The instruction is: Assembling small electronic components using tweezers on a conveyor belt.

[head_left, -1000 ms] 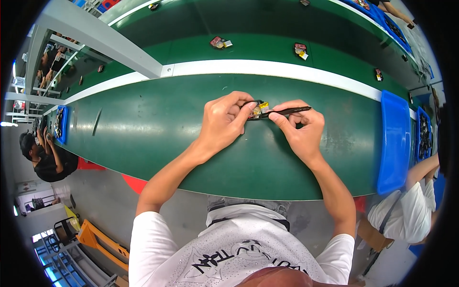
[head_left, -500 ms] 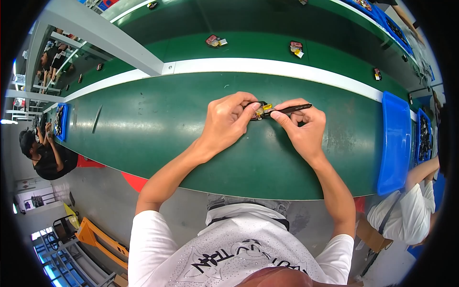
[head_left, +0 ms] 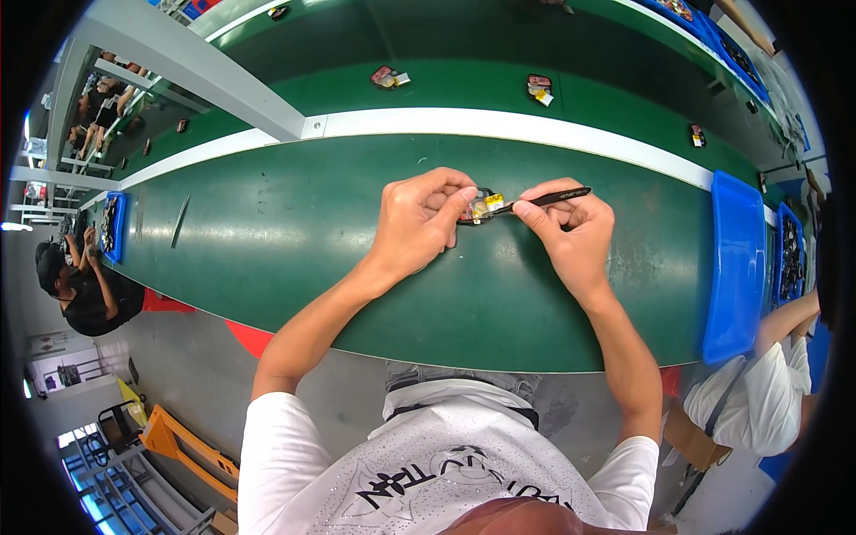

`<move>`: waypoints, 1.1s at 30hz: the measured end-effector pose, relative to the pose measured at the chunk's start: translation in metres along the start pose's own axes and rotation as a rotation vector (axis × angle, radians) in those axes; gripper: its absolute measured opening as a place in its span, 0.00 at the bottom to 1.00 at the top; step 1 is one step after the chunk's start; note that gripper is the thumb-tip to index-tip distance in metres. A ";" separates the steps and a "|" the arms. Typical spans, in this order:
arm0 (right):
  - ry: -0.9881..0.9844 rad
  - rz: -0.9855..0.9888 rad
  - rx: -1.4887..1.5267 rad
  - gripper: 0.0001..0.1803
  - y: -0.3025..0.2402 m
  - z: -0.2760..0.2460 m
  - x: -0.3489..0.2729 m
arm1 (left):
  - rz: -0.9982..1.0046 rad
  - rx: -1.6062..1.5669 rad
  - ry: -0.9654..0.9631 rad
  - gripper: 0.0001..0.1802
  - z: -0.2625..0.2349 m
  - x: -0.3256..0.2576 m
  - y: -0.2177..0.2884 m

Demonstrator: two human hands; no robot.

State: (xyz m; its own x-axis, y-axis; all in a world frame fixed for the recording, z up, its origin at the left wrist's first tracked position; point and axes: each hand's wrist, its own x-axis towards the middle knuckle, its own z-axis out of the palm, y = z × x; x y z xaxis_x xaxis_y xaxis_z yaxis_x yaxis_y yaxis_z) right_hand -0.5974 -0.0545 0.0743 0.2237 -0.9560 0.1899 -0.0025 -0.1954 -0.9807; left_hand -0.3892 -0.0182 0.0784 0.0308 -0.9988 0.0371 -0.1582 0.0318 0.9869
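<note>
Small cased unit (head_left: 478, 210) should be steadied by the L hand (head_left: 419, 218) w/ light finger pressure only, as its exposed parts could prob. be crushed. Slim black tool (head_left: 557, 197) is best steered by the R hand (head_left: 571, 227) in small, shallow strokes, so that the yellow-marked piece (head_left: 495, 201) isn't pierced or scratched. Force is best aimed along the unit's face, not down into it, & the work spot shouldn't be hidden by either thumb.

Clock centred on the unit, 12 = far side of green bench (head_left: 464, 303): unit is grasped at its 9 o'clock edge btwn L thumb & fingers; its R part is left uncovered, w/ yellow-marked piece at approx. 2. R hand is placed at 3–4 o'clock, just beside the unit; tool is pinched btwn R thumb & fingers, its tip pointed at the unit's 3 o'clock side, its butt directed out twd 2–3. Whether the unit is touched by the tip can't be told. Unit is positioned over the bench, btwn both hands; whether it's rested on the surface or lifted can't be told either.
</note>
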 end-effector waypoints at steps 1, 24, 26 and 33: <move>-0.011 -0.033 -0.058 0.06 -0.002 0.000 -0.001 | -0.002 -0.005 -0.001 0.09 0.002 0.000 0.001; -0.107 0.024 -0.001 0.05 -0.006 -0.027 0.000 | 0.223 0.148 0.002 0.07 0.032 0.000 0.002; -0.129 0.058 0.025 0.04 -0.007 -0.031 0.000 | 0.216 0.146 0.002 0.07 0.034 -0.001 0.003; -0.138 0.079 0.023 0.04 -0.012 -0.040 0.000 | 0.045 -0.022 -0.073 0.10 0.037 0.000 0.012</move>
State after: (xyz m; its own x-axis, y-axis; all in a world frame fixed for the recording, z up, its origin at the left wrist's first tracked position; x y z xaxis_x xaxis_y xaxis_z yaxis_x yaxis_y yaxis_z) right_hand -0.6366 -0.0611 0.0879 0.3551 -0.9288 0.1059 -0.0038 -0.1147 -0.9934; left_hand -0.4280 -0.0193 0.0841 -0.0479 -0.9963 0.0711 -0.1364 0.0771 0.9877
